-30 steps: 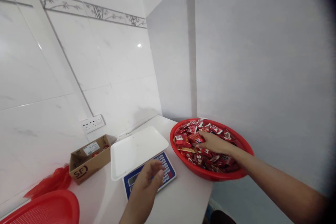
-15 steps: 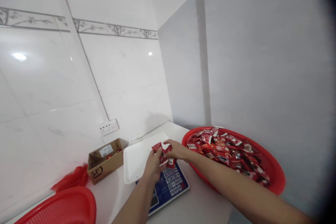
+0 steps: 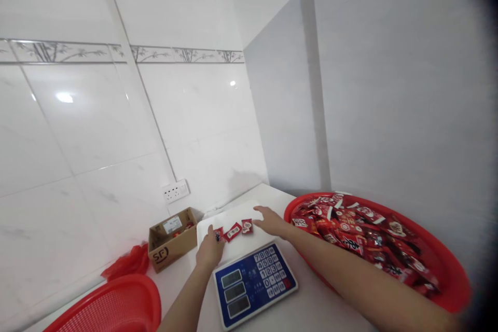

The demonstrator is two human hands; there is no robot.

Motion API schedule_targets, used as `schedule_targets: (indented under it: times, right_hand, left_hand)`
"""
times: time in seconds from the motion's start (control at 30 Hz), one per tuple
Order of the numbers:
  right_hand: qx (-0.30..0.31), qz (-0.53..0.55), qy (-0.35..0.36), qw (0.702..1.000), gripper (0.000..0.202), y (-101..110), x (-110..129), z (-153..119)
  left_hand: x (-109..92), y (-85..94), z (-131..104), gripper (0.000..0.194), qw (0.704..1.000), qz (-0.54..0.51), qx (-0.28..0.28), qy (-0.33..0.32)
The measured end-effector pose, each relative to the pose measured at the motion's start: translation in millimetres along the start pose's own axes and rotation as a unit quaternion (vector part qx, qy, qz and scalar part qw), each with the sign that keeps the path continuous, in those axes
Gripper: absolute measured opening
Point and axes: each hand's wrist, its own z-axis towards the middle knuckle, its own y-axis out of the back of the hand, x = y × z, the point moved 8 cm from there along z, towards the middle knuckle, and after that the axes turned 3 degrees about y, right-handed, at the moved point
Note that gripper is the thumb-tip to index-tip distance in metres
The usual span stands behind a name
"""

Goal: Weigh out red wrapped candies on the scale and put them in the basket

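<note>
Here — red basket (image 3: 457,275) heaped with packets (image 3: 352,225); white tray (image 3: 233,247) holding 3.

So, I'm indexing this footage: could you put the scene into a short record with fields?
Left hand: at the leftmost red packet
Right hand: open, beside the rightmost red packet
White pan: three red packets in a row
Scale keypad: uncovered
Right basket: many packets
Left basket: partly in view
Cardboard box: open top
</note>
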Motion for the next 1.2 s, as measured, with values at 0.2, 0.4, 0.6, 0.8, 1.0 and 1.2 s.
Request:
schedule_targets:
  times: [0.2, 0.4, 0.6, 0.8, 1.0, 1.2]
  right_hand:
    - [0.020, -0.125, 0.012, 0.992, 0.059, 65.6, -51.8, -31.3]
    - [0.059, -0.209, 0.038, 0.975, 0.053, 77.0, -81.4, -69.6]
    - [-0.005, -0.170, 0.049, 0.984, 0.032, 97.7, -77.3, -72.7]
    - [-0.064, -0.068, -0.002, 0.996, 0.028, 130.2, -75.9, -61.5]
    - [0.003, 0.236, -0.096, 0.967, 0.034, 115.2, -65.7, -78.9]
    - [0.059, 0.400, -0.143, 0.903, 0.035, 81.9, -41.7, -91.8]
  left_hand:
    - [-30.8, -0.1, -5.2, 0.048, 0.990, 0.103, -0.044, -0.090]
    - [-85.3, -49.9, -33.6, 0.048, 0.969, 0.044, 0.010, -0.241]
    - [-124.7, -79.6, -66.2, 0.040, 0.947, -0.095, 0.090, -0.293]
    - [-148.3, -93.3, -71.3, 0.036, 0.933, -0.221, 0.151, -0.242]
    - [-162.9, -106.3, -63.4, 0.058, 0.922, -0.296, 0.153, -0.200]
    - [-168.4, -107.7, -73.3, 0.036, 0.881, -0.364, 0.257, -0.161]
